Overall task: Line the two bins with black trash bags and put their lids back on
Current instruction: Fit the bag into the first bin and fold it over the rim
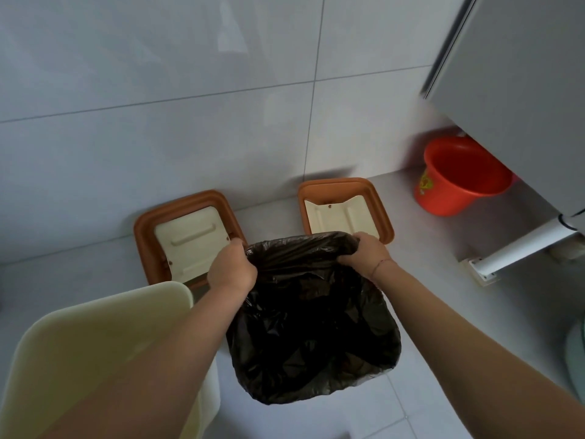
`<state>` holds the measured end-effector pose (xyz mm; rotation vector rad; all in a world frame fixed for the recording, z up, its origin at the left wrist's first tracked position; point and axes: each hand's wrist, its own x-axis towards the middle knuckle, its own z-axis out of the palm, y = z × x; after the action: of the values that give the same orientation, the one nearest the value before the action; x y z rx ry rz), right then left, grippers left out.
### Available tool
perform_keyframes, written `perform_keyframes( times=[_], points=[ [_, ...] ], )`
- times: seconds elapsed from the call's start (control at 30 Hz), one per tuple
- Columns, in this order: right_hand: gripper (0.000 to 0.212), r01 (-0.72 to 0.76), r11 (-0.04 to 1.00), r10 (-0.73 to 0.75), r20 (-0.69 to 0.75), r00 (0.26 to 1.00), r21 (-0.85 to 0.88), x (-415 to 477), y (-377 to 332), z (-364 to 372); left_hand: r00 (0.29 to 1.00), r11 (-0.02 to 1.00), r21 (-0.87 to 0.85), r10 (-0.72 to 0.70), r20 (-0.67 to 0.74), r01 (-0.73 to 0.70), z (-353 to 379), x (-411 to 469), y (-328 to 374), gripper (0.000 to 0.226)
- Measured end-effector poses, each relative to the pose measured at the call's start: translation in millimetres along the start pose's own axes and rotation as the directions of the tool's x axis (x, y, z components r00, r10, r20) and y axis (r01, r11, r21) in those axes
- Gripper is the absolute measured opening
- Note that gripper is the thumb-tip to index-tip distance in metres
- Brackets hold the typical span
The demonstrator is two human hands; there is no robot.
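Note:
A black trash bag [311, 327] covers the mouth of the right-hand bin, whose body is hidden under the plastic. My left hand [231, 270] grips the bag's far left corner and my right hand [368, 253] grips its far right corner, both at the bin's back edge. A cream bin [104, 337] with no bag stands at the left, partly behind my left forearm. Two brown lids with cream flaps lie upside down on the floor by the wall: the left lid [186, 236] and the right lid [343, 207].
A red bucket [459, 175] stands at the right, under a grey cabinet [522, 74]. A white pipe [525, 245] runs along the floor there. The tiled wall [190, 90] is close behind the lids. A pale green object [577, 356] shows at the right edge.

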<state>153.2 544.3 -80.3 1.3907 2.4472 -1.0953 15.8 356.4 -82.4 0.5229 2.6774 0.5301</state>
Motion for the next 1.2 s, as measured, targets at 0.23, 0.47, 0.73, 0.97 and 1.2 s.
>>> perform_keyframes(
  times=[0.23, 0.47, 0.73, 0.97, 1.2],
  points=[
    [0.039, 0.617, 0.667, -0.67, 0.025, 0.742, -0.419, -76, -8, 19, 0.603, 0.536, 0.349, 0.789, 0.117, -0.769, -1, -61, 7, 0.036],
    [0.054, 0.341, 0.684, 0.223, 0.629, 0.744, -0.645, -82, 18, 72, 0.676, 0.295, 0.647, -0.001, 0.737, -0.704, 29, -54, 9, 0.062],
    [0.046, 0.47, 0.581, -0.348, 0.318, 0.882, -0.665, -63, -8, 71, 0.681, 0.473, 0.55, 0.683, 0.265, -0.688, 31, -49, 31, 0.03],
    [0.077, 0.439, 0.444, 0.011, 0.495, 0.869, -0.781, -36, 9, 91, 0.742, 0.426, 0.625, 0.522, 0.422, -0.655, 41, -24, 27, 0.053],
    [0.075, 0.525, 0.512, -0.212, 0.493, 0.844, -0.679, -40, -3, 82, 0.811, 0.839, 0.392, 0.503, -0.299, -0.376, 4, -15, 24, 0.077]
  ],
)
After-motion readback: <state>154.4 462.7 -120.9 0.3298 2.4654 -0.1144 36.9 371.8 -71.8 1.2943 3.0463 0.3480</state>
